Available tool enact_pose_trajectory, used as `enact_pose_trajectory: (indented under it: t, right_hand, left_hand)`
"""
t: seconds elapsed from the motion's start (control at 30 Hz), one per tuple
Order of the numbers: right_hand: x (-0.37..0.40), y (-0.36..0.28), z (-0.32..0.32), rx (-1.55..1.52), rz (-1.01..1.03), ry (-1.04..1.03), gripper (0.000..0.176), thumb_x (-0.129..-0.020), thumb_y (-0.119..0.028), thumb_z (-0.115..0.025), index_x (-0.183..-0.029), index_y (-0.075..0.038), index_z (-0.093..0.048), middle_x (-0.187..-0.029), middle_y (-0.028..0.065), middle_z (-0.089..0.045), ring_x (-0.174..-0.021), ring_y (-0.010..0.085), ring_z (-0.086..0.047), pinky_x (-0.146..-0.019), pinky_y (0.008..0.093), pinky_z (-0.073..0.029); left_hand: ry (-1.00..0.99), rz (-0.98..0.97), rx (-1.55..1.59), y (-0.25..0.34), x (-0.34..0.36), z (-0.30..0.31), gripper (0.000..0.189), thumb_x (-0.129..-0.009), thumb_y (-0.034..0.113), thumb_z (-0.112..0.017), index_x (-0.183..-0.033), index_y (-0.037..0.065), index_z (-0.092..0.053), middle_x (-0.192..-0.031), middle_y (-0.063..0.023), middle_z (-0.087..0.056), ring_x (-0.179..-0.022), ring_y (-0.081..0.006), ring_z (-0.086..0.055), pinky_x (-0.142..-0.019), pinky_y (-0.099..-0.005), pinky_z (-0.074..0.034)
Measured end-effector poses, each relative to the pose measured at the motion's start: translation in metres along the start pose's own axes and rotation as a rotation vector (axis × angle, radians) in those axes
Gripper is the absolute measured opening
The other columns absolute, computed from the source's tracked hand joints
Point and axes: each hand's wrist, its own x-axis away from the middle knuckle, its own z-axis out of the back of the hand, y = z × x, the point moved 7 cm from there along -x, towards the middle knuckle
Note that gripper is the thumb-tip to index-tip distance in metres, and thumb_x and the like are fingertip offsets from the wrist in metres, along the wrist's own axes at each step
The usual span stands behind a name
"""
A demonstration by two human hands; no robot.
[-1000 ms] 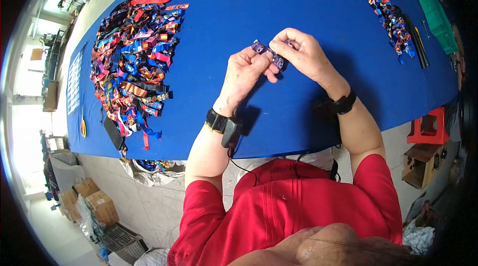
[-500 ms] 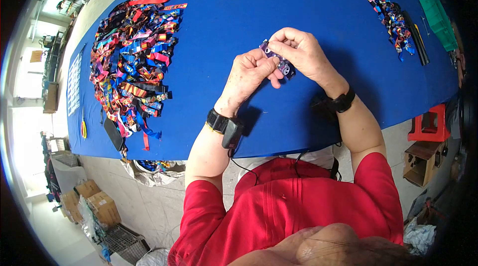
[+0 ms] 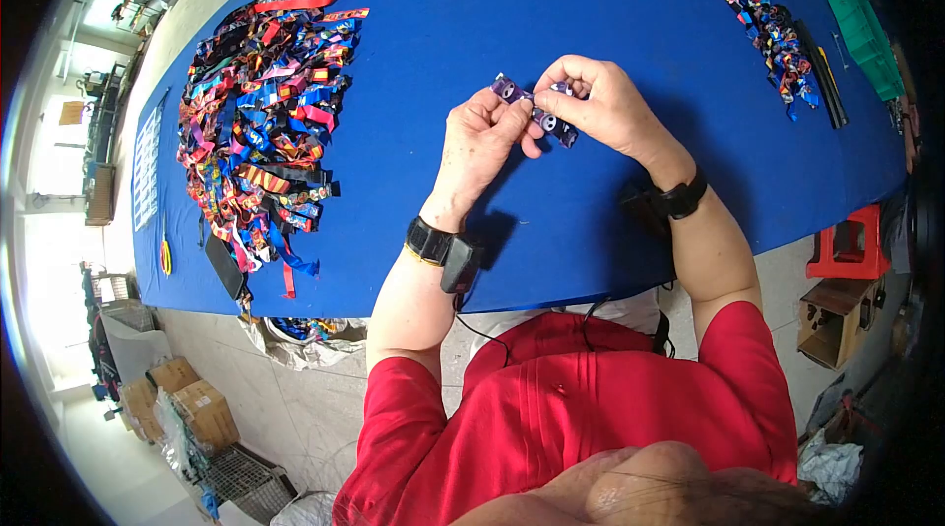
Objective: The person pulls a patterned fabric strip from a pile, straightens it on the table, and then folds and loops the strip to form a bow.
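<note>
Over the middle of the blue table, a dark purple patterned ribbon [image 3: 546, 121] with pale round shapes is pinched between both hands. My left hand [image 3: 482, 142] holds it from the left, thumb and fingers together, and one end sticks up above the fingertips. On the right, my right hand [image 3: 598, 108] grips the same ribbon with thumb and forefinger, and a bit of it shows between the fingers. The fingertips of both hands almost meet. Part of the ribbon is hidden behind the fingers.
A large heap of colourful ribbons [image 3: 266, 123] covers the left of the blue table [image 3: 433, 44]. A row of folded ribbons [image 3: 753, 9] lies at the back right, beside dark strips and a green tray [image 3: 856, 29]. Yellow-handled scissors [image 3: 165, 256] lie at the left edge.
The ribbon has shifted left and now shows more above the left fingertips. My left hand has moved slightly left; another part of the ribbon shows between my right fingers.
</note>
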Motion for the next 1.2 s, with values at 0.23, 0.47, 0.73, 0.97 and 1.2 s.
enact_pose_trajectory:
  t: [0.23,0.47,0.73,0.97,1.2]
  right_hand:
    - [0.002,-0.004,0.001,0.084,-0.056,0.029,0.013,-0.094,-0.013,-0.073,-0.097,-0.001,-0.073,-0.078,0.0039,-0.072,-0.069,0.0073,-0.065,-0.06,0.0252,-0.051]
    - [0.001,0.004,0.005,0.176,-0.03,0.051,0.016,-0.093,-0.016,-0.071,-0.096,-0.001,-0.073,-0.075,0.0069,-0.072,-0.066,0.0122,-0.068,-0.059,0.0277,-0.052]
    - [0.003,-0.005,0.003,0.109,-0.042,0.072,0.013,-0.094,-0.014,-0.069,-0.096,-0.001,-0.073,-0.072,0.0063,-0.072,-0.054,0.0103,-0.064,-0.05,0.0268,-0.05]
    - [0.002,-0.003,0.006,0.127,-0.028,0.122,0.013,-0.095,-0.014,-0.07,-0.095,-0.002,-0.073,-0.07,0.0056,-0.071,-0.053,0.0103,-0.063,-0.049,0.027,-0.05]
    - [0.002,-0.013,0.026,0.197,0.06,0.254,0.013,-0.094,-0.014,-0.07,-0.095,-0.002,-0.073,-0.069,0.0049,-0.069,-0.057,0.0098,-0.064,-0.053,0.0278,-0.049]
  left_hand:
    - [0.01,0.004,-0.025,-0.003,0.0,0.0,0.011,-0.104,0.012,-0.064,-0.101,0.002,-0.066,-0.079,-0.0042,-0.072,-0.064,-0.0099,-0.068,-0.062,-0.0235,-0.053]
    - [-0.018,0.007,-0.052,0.0,0.002,-0.006,0.008,-0.103,0.008,-0.062,-0.105,0.001,-0.064,-0.082,-0.0046,-0.072,-0.069,-0.0109,-0.069,-0.068,-0.0245,-0.054]
    - [-0.053,-0.019,-0.033,0.003,0.002,-0.007,0.009,-0.104,0.0,-0.054,-0.108,-0.001,-0.062,-0.087,-0.0073,-0.071,-0.072,-0.013,-0.07,-0.071,-0.0251,-0.055]
    - [-0.054,0.028,0.046,-0.003,0.001,-0.006,0.014,-0.105,0.002,-0.053,-0.115,-0.002,-0.061,-0.092,-0.0101,-0.073,-0.072,-0.015,-0.071,-0.074,-0.025,-0.055]
    - [-0.062,0.034,0.015,-0.006,0.0,-0.006,0.029,-0.109,0.006,-0.047,-0.134,-0.005,-0.056,-0.109,-0.0154,-0.073,-0.087,-0.0214,-0.074,-0.088,-0.0336,-0.058]
